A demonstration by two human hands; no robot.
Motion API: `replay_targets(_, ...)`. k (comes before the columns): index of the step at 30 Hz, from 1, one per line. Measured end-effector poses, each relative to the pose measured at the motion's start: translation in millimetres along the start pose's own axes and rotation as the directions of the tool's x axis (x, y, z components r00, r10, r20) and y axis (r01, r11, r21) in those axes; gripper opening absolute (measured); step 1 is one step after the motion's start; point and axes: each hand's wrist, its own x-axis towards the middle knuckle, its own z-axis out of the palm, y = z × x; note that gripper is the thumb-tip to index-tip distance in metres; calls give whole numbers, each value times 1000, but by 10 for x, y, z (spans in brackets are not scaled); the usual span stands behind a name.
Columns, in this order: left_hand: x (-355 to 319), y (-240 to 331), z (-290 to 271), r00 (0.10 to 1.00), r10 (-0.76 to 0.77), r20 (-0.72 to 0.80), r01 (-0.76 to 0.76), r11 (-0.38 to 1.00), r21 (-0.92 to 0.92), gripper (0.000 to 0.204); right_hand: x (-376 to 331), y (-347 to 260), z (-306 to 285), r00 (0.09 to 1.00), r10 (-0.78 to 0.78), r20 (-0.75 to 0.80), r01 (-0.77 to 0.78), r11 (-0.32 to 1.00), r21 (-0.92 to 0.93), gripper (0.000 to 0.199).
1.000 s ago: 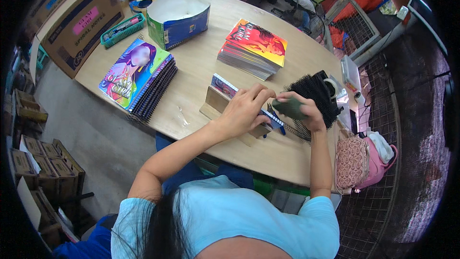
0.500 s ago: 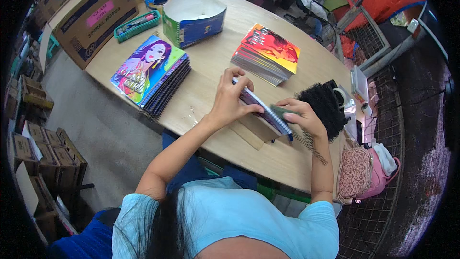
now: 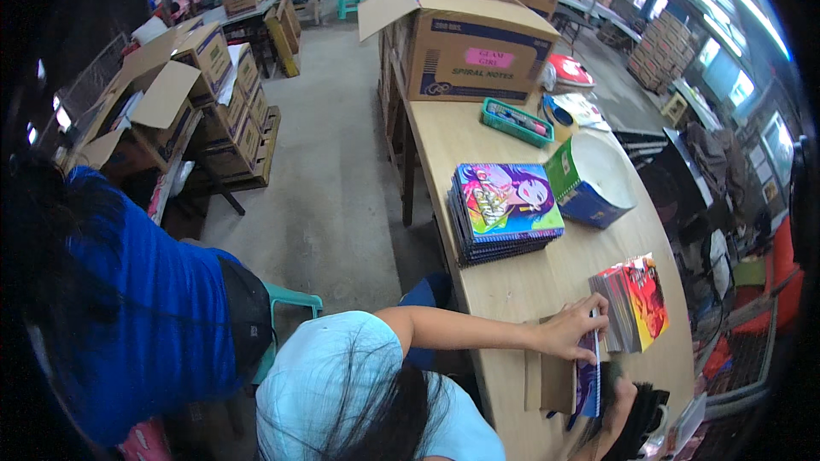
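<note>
The long wooden table [image 3: 512, 290] carries a stack of spiral notebooks [image 3: 504, 209] with a purple cover and, nearer the person, a red-covered stack [image 3: 636, 300]. Just beside that stack, the left hand [image 3: 571, 335] has its grip clamped on the top edge of a blue notebook [image 3: 588, 380] standing over brown cardboard sheets [image 3: 551, 376]. The right hand [image 3: 617, 401] lies below the notebook; whether its grip is closed cannot be told.

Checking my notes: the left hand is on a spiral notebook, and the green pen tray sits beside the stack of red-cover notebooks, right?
Not quite. In the head view the green pen tray sits by the cardboard box, far from the red-cover notebooks. The left hand is on the spiral notebook.
</note>
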Motion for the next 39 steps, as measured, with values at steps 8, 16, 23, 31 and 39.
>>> replay_targets(8,11,-134,-41,1000,-13,-9,11,978,-209,34,126,93,31,1000,-8,-30,8,1000,28,67)
replay_targets(16,22,-213,-94,999,12,-49,-23,976,-219,30,218,88,121,999,-11,-32,12,999,34,66)
replay_targets(23,37,-278,-107,1000,-23,-9,20,972,-236,29,334,91,121,999,-24,-23,25,999,44,66)
replay_targets(31,32,-306,-145,999,-32,-30,25,978,-205,26,436,142,105,999,-42,-6,42,997,68,66)
replay_targets(39,74,-405,-161,998,-60,-37,49,970,-237,26,527,186,123,999,-44,11,43,995,95,66)
